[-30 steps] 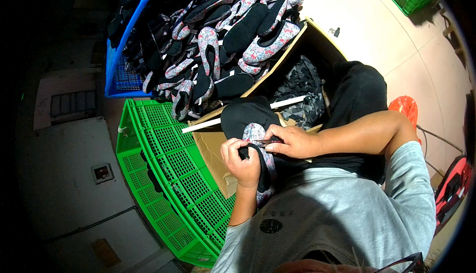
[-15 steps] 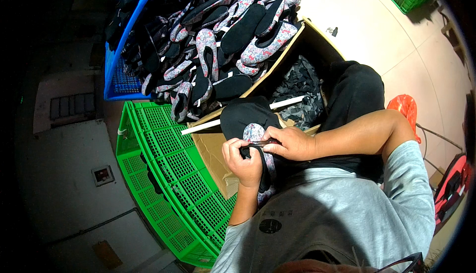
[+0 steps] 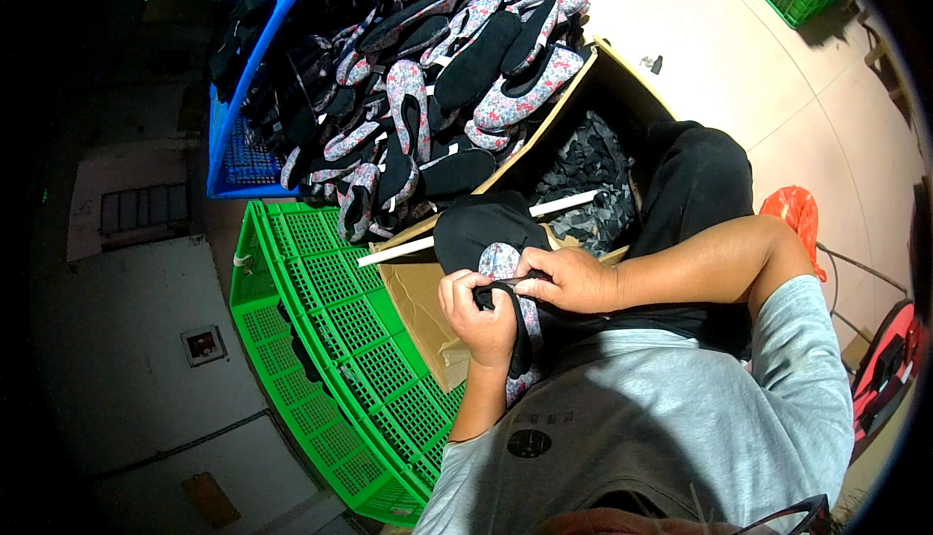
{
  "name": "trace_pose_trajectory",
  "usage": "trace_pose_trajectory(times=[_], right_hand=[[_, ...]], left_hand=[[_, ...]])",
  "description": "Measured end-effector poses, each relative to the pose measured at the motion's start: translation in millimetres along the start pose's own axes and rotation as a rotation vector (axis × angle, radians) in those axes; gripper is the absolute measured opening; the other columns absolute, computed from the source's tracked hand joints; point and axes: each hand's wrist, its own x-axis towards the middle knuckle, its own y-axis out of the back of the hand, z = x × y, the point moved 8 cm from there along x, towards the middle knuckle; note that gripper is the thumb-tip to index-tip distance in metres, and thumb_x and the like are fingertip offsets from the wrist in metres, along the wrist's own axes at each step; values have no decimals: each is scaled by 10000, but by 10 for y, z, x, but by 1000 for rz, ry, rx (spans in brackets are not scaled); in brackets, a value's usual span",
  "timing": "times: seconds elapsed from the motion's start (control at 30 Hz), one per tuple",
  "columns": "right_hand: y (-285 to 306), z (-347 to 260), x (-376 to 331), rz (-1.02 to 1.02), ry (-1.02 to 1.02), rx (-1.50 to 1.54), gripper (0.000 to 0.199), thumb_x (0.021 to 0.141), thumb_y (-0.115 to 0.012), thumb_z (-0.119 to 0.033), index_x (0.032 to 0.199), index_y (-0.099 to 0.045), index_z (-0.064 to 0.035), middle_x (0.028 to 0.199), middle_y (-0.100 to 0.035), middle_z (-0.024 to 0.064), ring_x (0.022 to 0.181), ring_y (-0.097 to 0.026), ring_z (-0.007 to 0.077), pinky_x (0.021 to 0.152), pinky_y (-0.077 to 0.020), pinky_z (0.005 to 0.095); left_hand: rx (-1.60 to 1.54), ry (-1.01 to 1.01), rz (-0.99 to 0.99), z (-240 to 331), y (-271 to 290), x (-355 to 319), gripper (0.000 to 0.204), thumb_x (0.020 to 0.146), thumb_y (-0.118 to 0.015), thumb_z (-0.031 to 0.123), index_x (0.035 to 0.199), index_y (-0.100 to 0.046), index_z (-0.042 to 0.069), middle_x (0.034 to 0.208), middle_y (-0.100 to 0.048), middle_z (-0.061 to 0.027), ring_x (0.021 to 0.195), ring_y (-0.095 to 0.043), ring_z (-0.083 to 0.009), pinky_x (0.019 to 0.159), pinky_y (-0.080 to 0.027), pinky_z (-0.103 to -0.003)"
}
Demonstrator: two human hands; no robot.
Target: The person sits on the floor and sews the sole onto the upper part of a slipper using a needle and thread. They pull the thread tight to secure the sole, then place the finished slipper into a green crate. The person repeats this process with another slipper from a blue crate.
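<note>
My left hand (image 3: 478, 316) is closed on the black edge of a slipper (image 3: 500, 258) with a pale floral print, pinching it between thumb and fingers. The slipper lies over my lap, its floral toe pointing away from me and part of it hidden by my hands. Just to the right, my right hand (image 3: 569, 280) is closed around a slim dark tool (image 3: 518, 281) that looks like small scissors. Its tip meets the slipper edge beside my left fingertips. Most of the tool is covered by my fingers.
A blue crate (image 3: 216, 137) heaped with floral and black slippers (image 3: 408, 112) stands ahead. Between my knees, a cardboard box (image 3: 637, 78) holds black scraps (image 3: 588, 166), a white rod (image 3: 394, 251) lying across it. A green crate (image 3: 355, 341) is at left, an orange-red bag (image 3: 792, 219) at right.
Both hands stay at the same place on the slipper. The dark tool shows less between the fingers now. The whole view has shifted very slightly.
</note>
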Motion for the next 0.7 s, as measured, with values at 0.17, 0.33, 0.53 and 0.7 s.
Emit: trace_pose_trajectory(times=[0.17, 0.33, 0.53, 0.7], right_hand=[[-36, 195, 63, -5, -181, 276, 247, 963, -644, -320, 1006, -587, -83, 751, -675, 124, 693, -681, 246, 639, -519, 385], [234, 532, 325, 200, -386, 449, 342, 915, -737, -319, 1014, -583, -30, 837, -661, 77, 742, -632, 130, 684, -520, 299], [210, 180, 473, -49, -78, 120, 414, 884, -751, -223, 1243, -622, -62, 1166, -684, 115, 1077, -653, 220, 939, -495, 324], [168, 129, 511, -154, -38, 25, 380, 913, -712, -254, 1267, -659, -130, 1145, -717, 121, 957, -711, 273, 869, -533, 357]], left_hand=[[20, -3, -13, -9, -20, -2, 210, 661, -619, -31, 844, -530, 21, 872, -538, -137, 855, -560, -319, 822, -462, -399], [28, 19, 10, -2, 9, -1, 292, 664, -632, -46, 934, -544, 22, 933, -546, -158, 912, -558, -353, 861, -456, -447], [110, 39, -2, 73, 100, 15, 302, 706, -691, -9, 970, -546, 16, 961, -553, -163, 936, -565, -359, 868, -456, -451], [65, 100, -122, 58, 121, -8, 224, 758, -692, -20, 952, -581, 7, 953, -586, -150, 917, -592, -332, 849, -478, -413]])
